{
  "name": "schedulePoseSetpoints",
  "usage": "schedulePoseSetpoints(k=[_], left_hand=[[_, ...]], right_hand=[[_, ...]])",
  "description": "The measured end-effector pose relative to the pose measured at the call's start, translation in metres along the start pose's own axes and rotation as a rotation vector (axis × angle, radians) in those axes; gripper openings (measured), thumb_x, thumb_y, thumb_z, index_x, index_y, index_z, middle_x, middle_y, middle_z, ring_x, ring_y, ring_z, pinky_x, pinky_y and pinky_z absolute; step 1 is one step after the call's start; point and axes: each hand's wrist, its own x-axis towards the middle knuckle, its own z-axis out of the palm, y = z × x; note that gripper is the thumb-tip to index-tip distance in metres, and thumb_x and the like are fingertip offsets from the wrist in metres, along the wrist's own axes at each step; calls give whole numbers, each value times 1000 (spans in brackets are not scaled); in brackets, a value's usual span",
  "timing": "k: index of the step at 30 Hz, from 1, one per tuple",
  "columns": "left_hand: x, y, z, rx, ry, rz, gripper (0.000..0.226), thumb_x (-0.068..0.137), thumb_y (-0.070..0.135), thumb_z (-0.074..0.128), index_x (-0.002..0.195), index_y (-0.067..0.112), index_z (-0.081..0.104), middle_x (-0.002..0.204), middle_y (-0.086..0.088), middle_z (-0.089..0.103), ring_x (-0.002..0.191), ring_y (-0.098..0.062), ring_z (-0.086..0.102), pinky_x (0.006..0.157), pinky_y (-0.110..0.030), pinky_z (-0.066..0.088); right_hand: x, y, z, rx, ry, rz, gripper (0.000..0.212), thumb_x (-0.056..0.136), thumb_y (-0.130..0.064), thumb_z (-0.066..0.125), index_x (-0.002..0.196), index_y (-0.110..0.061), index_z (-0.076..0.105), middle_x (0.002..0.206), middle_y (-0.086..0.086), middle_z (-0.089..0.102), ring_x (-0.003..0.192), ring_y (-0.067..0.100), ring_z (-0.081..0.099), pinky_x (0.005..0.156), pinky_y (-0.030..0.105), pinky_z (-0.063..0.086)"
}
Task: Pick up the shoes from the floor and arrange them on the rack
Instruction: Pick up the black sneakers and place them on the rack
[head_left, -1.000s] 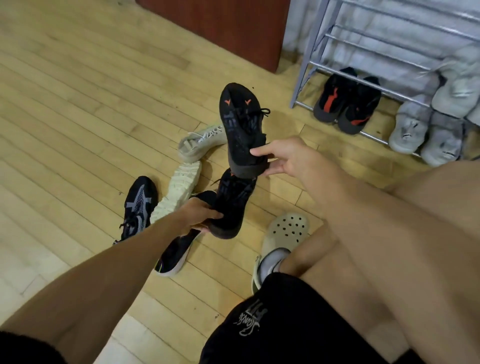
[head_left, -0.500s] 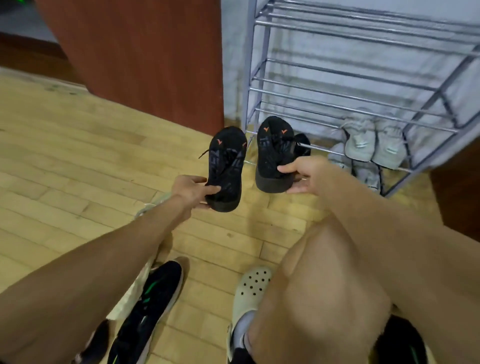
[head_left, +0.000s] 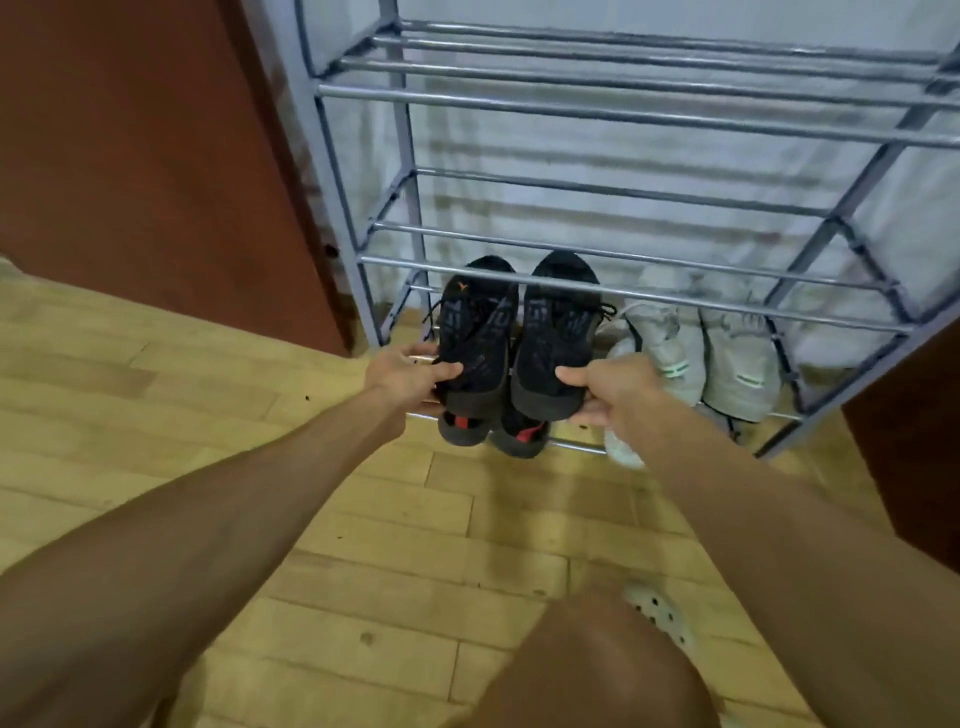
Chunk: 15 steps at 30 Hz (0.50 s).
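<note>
Two black shoes are held up side by side in front of the metal rack (head_left: 613, 117), one in each hand, soles toward the camera and toes pointing up. The left hand (head_left: 402, 374) grips the heel end of the left shoe (head_left: 478, 343), thumb across the sole, while the right hand (head_left: 610, 387) is closed the same way on the heel of the right shoe (head_left: 558, 338). The two shoes nearly touch along their inner edges, and their toes reach the front bar of the rack's second tier from the bottom; whether they pass over or under it cannot be told.

Behind and below the held shoes, a black pair with red marks (head_left: 491, 428) sits on the bottom tier, only its heels showing. To the right on that same tier stand grey shoes (head_left: 737, 364), heels outward. The tiers above hold nothing visible.

The rack stands on a wooden floor (head_left: 234, 415) against a pale wall, just beside a reddish-brown panel (head_left: 156, 156) on the left. Near the bottom edge, a bare knee (head_left: 597, 670) partly hides a pale clog with holes (head_left: 660, 616).
</note>
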Motion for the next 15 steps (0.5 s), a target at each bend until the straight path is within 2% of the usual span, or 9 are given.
schedulePoseSetpoints(k=[2,6,9,11,14,15], left_hand=[[26,7,9,35,-7,6,42,78,8,76,117,8,59,106,-17,70,81,-30,70,63,-38,60],[66,11,19,80,-8,19,49,79,12,76,124,7,59,113,-18,69,87,-31,71,64,-34,61],[87,8,24,91,17,20,50,80,12,74,127,8,57,114,-17,69,89,-31,71,58,-31,61],[96,6,24,179,41,47,49,80,17,75,126,11,59,115,-15,69,91,-29,70,56,-29,60],[101,6,19,331,75,83,47,77,25,77,121,15,63,123,-13,66,111,-28,63,88,-36,54],[98,8,18,347,61,82,47,79,24,76,122,14,62,125,-13,64,115,-29,60,92,-35,49]], right_hand=[[26,-4,4,29,-10,-2,34,76,-7,79,106,3,66,103,16,72,90,33,72,44,30,56],[67,-8,11,63,-31,20,37,75,-4,79,110,1,65,108,16,72,92,34,71,65,41,61],[88,-1,16,35,-30,22,36,77,-9,78,111,-5,65,111,16,71,94,34,70,67,40,60],[94,5,20,9,-18,2,36,79,-14,77,113,-6,66,113,15,70,96,33,70,66,37,60],[94,10,22,-77,-13,-59,37,82,-24,75,115,-9,68,114,14,70,96,31,70,66,34,60],[92,11,21,-113,-19,-70,38,84,-28,73,117,-11,67,114,13,69,94,31,70,68,35,60]])
